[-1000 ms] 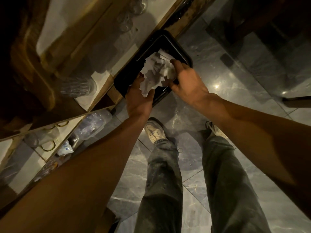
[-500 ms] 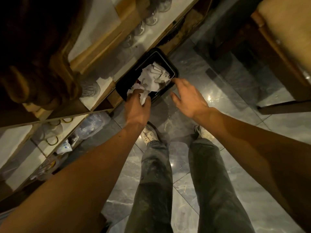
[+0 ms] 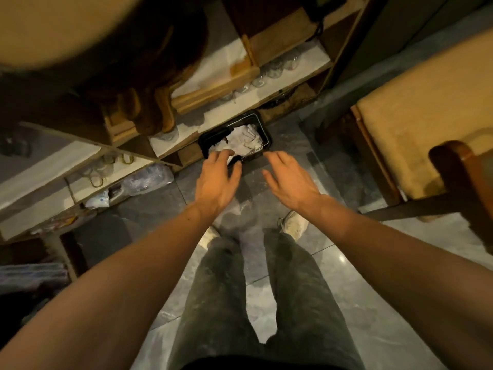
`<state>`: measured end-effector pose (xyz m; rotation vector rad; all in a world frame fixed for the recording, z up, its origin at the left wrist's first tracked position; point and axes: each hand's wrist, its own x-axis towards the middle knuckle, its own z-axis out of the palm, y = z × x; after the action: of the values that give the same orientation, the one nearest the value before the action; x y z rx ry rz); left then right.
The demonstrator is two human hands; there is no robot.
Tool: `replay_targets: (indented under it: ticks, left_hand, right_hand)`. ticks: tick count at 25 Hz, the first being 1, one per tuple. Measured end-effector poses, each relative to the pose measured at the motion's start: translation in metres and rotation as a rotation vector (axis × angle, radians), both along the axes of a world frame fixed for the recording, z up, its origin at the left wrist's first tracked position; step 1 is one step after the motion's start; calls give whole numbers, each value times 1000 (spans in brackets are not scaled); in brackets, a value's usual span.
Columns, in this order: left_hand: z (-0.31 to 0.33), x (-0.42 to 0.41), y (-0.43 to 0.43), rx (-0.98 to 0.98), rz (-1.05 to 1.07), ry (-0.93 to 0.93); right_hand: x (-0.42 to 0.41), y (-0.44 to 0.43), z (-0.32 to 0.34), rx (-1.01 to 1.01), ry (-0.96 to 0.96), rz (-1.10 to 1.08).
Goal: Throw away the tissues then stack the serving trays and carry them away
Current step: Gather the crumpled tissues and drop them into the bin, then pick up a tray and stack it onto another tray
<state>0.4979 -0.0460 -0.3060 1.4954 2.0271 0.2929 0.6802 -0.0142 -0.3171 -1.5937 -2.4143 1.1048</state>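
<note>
A black bin [image 3: 262,129] stands on the floor against the wooden shelf unit, and crumpled white tissues [image 3: 244,140] fill it. My left hand [image 3: 217,182] hovers over the bin's near edge with its fingers spread and its fingertips over the tissues, holding nothing. My right hand [image 3: 289,180] is to the right of the bin, open with fingers apart, and touches nothing. No serving trays are in view.
The shelf unit [image 3: 186,97] on the left holds glasses and wooden boards. A plastic bag [image 3: 149,178] lies on a low shelf. A cushioned wooden chair [image 3: 426,124] stands at the right. My legs and shoes stand on grey floor tiles [image 3: 346,303].
Both hands have let go of the tissues, which now lie in the bin. The hands have pulled back toward me and the view has risen away from the bin.
</note>
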Motion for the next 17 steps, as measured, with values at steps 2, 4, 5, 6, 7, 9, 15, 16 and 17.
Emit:
replay_targets:
  ticks: [2, 4, 5, 6, 7, 9, 15, 16, 17]
  left_hand:
    - [25, -2, -17, 41, -22, 6]
    - [49, -9, -37, 68, -42, 11]
    - [61, -14, -48, 63, -41, 16]
    - [73, -21, -60, 45, -36, 23]
    - [86, -28, -73, 29, -33, 27]
    - [108, -45, -99, 31, -56, 31]
    - [172, -104, -186, 172, 37, 10]
    - [181, -112, -197, 194, 71, 10]
    - [191, -122, -210, 214, 98, 14]
  right_hand:
    - [1, -18, 24, 3, -14, 14]
    - [-2, -36, 49, 1, -17, 15]
    - [-6, -45, 62, 3, -19, 22]
    - [-10, -54, 75, 14, -23, 34]
    - [-16, -62, 89, 37, -27, 53]
    - [-31, -77, 116, 90, -31, 68]
    - [-99, -123, 180, 233, -22, 191]
    - [-111, -130, 189, 255, -11, 205]
    - [-126, -139, 200, 283, 1, 220]
